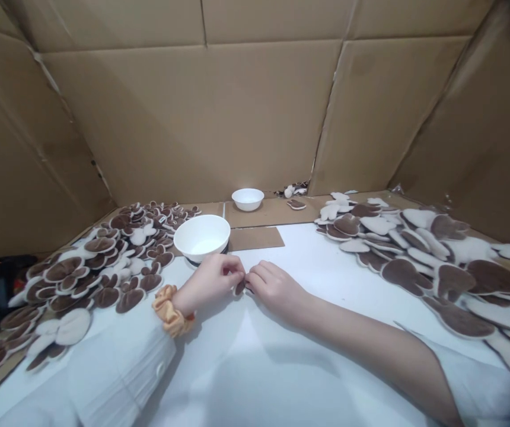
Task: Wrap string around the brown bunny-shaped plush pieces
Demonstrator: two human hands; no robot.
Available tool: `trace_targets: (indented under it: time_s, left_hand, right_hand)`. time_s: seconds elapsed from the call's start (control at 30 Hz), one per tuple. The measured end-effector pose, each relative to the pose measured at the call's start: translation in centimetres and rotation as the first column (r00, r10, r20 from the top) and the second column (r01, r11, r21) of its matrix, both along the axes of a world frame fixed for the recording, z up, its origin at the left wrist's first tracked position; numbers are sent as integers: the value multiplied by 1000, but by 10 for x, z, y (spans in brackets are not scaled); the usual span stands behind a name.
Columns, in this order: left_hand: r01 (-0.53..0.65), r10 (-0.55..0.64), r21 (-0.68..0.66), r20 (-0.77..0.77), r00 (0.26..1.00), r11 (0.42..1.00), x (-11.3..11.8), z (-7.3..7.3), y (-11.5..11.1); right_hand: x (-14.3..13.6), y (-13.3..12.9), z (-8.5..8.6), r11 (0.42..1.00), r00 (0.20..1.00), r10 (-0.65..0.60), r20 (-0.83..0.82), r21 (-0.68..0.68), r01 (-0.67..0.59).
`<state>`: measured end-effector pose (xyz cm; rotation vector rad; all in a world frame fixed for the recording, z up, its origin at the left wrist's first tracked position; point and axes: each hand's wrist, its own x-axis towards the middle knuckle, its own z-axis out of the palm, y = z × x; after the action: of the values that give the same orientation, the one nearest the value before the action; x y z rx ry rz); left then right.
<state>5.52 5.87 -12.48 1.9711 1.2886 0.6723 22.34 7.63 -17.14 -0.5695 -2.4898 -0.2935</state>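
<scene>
Near the middle of the white table, my left hand (pixel 217 277) and my right hand (pixel 273 286) meet at the fingertips. Between them shows a small brown piece (pixel 239 288), mostly hidden by the fingers. Both hands are closed around it in a pinch. An orange scrunchie (pixel 172 311) circles my left wrist. Just behind my left hand stands a large white bowl (pixel 202 237); nothing shows inside it.
Brown and white plush pieces (pixel 72 270) pile up at the left, and larger ones (pixel 450 281) at the right. A smaller white bowl (pixel 248 200) stands at the back by the cardboard wall (pixel 210 124). A cardboard strip (pixel 257 238) lies behind my hands.
</scene>
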Motion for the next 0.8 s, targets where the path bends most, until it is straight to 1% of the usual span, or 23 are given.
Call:
trace_targets:
  time_s: [0.07,0.1,0.2,0.27,0.37,0.43,0.47,0.53,0.6,0.67,0.73,0.8]
  left_hand:
    - [55,-25,-196,153,988,979,-6,1,4]
    - [70,-15,-259,208,978,963,-9,1,6]
    - [55,60,-356,305,950,933,-14,-2,11]
    - [67,111,-420,385,916,905,-15,-5,12]
    - [161,165,-511,533,830,844,-12,-11,11]
    - [224,181,-523,614,768,822,-9,-14,9]
    - [247,178,-516,641,747,820,-8,-15,8]
    - [271,157,-494,664,731,826,-4,-18,5]
    - [278,135,-476,665,734,835,0,-20,2]
    - [255,131,-451,665,735,855,3,-20,0]
    - [208,142,-425,657,741,881,7,-20,-1]
    - [137,149,-388,620,770,911,10,-19,-3]
  right_hand:
    - [2,0,1,999,999,34,-19,21,-34]
    - [2,0,2,998,998,49,-34,26,-48]
    - [4,-1,5,996,992,84,-97,23,-83]
    - [4,-2,8,995,980,103,-168,23,-100]
    - [4,-2,10,993,949,119,-292,30,-115]
    - [4,-3,11,993,925,117,-360,32,-113]
    - [4,-3,11,994,914,109,-391,27,-107]
    - [4,-3,11,996,891,78,-448,3,-85]
    - [4,-3,12,997,870,33,-492,-44,-62]
    - [3,-3,14,992,855,-17,-518,-112,-48]
    - [3,-3,15,978,850,-63,-523,-204,-53]
    - [2,-3,16,950,847,-119,-519,-309,-56]
